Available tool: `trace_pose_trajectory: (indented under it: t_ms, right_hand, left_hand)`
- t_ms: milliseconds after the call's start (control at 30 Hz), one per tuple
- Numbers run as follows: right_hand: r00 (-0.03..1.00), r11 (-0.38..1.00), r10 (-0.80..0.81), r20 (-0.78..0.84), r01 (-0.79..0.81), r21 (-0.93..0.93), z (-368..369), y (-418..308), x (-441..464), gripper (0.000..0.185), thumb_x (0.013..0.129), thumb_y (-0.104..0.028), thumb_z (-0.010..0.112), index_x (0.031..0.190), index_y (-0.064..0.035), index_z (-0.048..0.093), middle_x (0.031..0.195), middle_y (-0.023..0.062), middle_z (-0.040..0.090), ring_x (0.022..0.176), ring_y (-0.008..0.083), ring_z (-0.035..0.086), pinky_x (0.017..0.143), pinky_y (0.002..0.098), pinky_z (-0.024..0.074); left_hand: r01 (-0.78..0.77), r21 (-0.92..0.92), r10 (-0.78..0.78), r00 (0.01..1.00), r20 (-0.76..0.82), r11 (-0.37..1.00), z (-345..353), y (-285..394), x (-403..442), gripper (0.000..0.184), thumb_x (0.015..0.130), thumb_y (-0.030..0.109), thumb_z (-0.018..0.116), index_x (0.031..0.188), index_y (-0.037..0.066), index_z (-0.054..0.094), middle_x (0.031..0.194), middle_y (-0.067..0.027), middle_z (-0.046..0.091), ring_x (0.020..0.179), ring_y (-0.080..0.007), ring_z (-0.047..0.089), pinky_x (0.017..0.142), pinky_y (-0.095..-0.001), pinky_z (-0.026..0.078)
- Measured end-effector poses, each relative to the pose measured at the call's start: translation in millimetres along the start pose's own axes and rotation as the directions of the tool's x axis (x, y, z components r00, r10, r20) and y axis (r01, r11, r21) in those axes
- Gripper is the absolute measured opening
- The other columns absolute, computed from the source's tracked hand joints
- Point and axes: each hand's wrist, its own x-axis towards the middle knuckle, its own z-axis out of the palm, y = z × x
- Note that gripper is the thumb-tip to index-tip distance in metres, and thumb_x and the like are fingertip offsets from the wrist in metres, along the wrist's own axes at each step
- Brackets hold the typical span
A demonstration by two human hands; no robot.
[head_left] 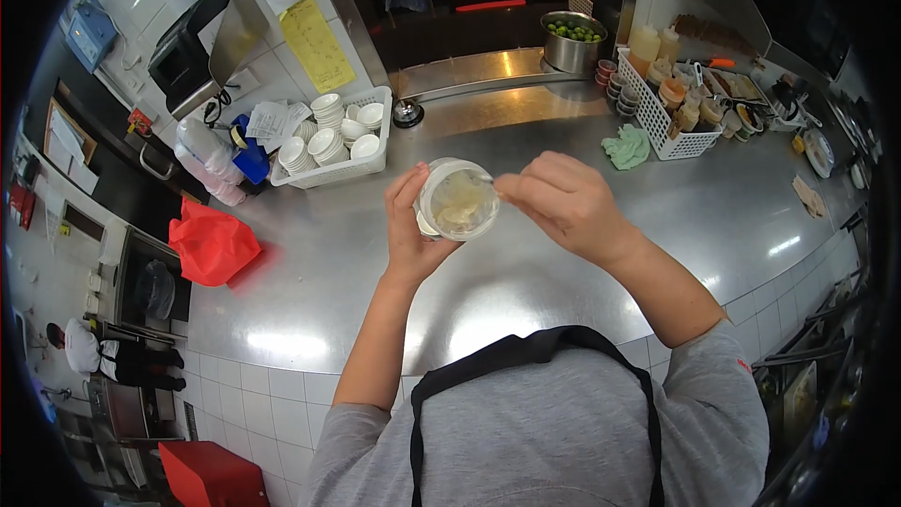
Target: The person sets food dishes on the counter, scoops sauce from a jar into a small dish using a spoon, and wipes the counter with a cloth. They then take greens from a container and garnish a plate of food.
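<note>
My left hand [408, 235] is wrapped round a translucent plastic tub [459, 199], tilted so that its open mouth faces me. Pale, yellowish contents lie at the bottom of the tub. A small white rim [425, 223] shows beside it near my left fingers; what it belongs to is unclear. At the tub's right rim, my right hand [563, 207] is closed in a pinch. A thin utensil seems to run from those fingers into the tub, but its shape is mostly hidden. Both hands are above the steel counter [526, 291].
White baskets hold small bowls [328, 145] at left and sauce bottles [644, 45] at right. A red bag [212, 242] lies on the left. A pot of green fruit [572, 42], a call bell [407, 113] and a green cloth [627, 146] are farther back. Another person [89, 352] stands far left.
</note>
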Motion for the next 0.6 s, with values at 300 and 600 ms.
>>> trace_pose_trajectory:
  t_ms: [300,600]
  right_hand:
    - [0.987,0.951,-0.133,0.089,0.101,0.294,8,1,2,0.018,0.072,-0.006,0.068,0.090,-0.0054,0.065,0.073,0.0039,0.057,0.064,0.0206,0.055,0.054,0.0310,0.0439]
    - [0.947,0.916,0.310,-0.079,-0.275,0.291,21,11,-28,0.011,0.079,-0.003,0.064,0.090,-0.0043,0.067,0.078,0.0055,0.062,0.065,0.0164,0.056,0.056,0.0282,0.0430]
  left_hand:
    - [-0.042,-0.128,0.044,0.999,0.015,0.991,0,3,2,0.093,0.057,0.016,0.086,0.130,0.007,0.031,0.129,-0.0138,0.036,0.121,-0.0273,0.040,0.101,-0.0379,0.037]
    - [0.061,0.030,-0.062,0.997,0.051,0.998,2,0,-20,0.087,0.054,0.015,0.086,0.126,0.006,0.038,0.126,-0.0149,0.039,0.117,-0.0294,0.041,0.098,-0.0392,0.038]
